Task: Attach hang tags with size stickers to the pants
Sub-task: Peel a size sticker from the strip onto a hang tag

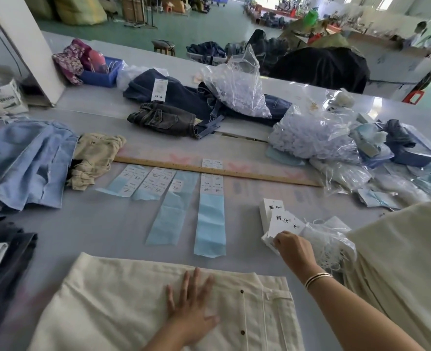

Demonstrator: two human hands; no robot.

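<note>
Cream pants (123, 300) lie flat at the table's near edge, waistband to the right with dark buttons. My left hand (191, 307) presses flat on them, fingers straight and spread. To the right, my right hand (294, 249) pinches the near end of a white hang tag (285, 222) with black lettering, on a small stack of tags. Several strips of size stickers (210, 188) on blue backing paper lie in the middle of the table, partly peeled.
A wooden ruler (247, 174) lies across the table behind the strips. A pile of cream pants (406, 249) sits at right, with a bag of white strings (328, 239) beside it. Blue fabric (24, 163) is at left; jeans (184, 102) and plastic bags (310, 138) lie farther back.
</note>
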